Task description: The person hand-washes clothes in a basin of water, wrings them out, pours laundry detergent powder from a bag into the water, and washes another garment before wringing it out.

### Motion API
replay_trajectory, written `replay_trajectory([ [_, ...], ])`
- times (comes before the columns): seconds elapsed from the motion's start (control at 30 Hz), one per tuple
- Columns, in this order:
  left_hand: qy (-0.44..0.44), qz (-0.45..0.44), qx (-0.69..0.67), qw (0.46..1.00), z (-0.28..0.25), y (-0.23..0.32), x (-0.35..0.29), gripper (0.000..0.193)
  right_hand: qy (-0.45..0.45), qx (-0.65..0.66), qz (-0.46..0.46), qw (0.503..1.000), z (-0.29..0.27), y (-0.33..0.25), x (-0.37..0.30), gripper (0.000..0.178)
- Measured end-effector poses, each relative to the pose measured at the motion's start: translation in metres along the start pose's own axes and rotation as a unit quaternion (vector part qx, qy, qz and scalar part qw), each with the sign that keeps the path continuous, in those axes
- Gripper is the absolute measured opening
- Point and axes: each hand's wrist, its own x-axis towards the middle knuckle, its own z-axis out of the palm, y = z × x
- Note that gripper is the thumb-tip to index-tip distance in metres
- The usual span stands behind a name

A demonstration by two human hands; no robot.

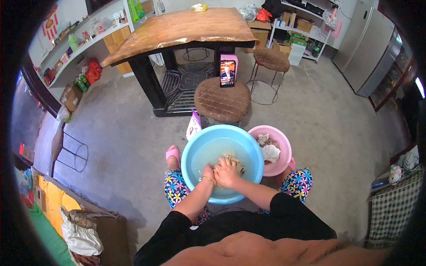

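Note:
A large blue basin (252,146) of cloudy water stands on the floor between my legs. Both my hands are down in it, close together. Beige, dark-patterned cloth (237,160) lies in the water under and just beyond my right hand (227,172), whose fingers are spread and stretched over it. My left hand (209,173), with a yellow band at the wrist, dips into the water beside the right one; its fingers are mostly hidden. Touching the blue basin's right side is a pink basin (286,146) that holds a white cloth (270,153) and other crumpled cloths.
A brown padded stool (222,101) in front bears an upright phone (227,73). At the blue basin's far left stands a white and purple packet (193,126). Farther off are a brown-topped table (186,26), another stool (271,60) and a grey fridge (364,46).

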Motion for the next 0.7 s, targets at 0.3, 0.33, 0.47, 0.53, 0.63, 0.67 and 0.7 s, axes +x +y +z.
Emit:
replay_trajectory([
  [0.3, 0.003, 0.019, 0.027, 0.999, 0.022, 0.009, -0.029, 0.038, -0.095, -0.059, 0.052, 0.992, 0.022, 0.014, 0.046, 0.023],
  [0.33, 0.003, 0.019, 0.027, 0.999, 0.015, 0.005, -0.020, 0.038, -0.094, -0.077, 0.047, 0.991, 0.028, 0.018, 0.050, 0.023],
  [0.47, 0.030, -0.023, 0.041, 0.998, 0.002, -0.005, -0.003, 0.034, -0.113, -0.071, 0.062, 0.989, 0.045, 0.034, 0.064, 0.027],
  [0.53, 0.030, -0.028, 0.033, 0.999, 0.004, -0.007, 0.000, 0.033, -0.137, -0.040, 0.080, 0.987, 0.047, 0.043, 0.073, 0.029],
  [0.63, 0.040, -0.029, 0.048, 0.998, 0.000, -0.007, 0.000, 0.032, -0.123, -0.007, 0.084, 0.989, 0.040, 0.039, 0.076, 0.031],
  [0.67, 0.039, -0.040, 0.044, 0.997, -0.001, -0.005, 0.001, 0.033, -0.083, -0.004, 0.074, 0.994, 0.035, 0.035, 0.076, 0.032],
  [0.7, 0.033, -0.050, 0.043, 0.997, 0.000, -0.004, 0.002, 0.034, -0.081, -0.005, 0.074, 0.994, 0.032, 0.035, 0.077, 0.032],
])
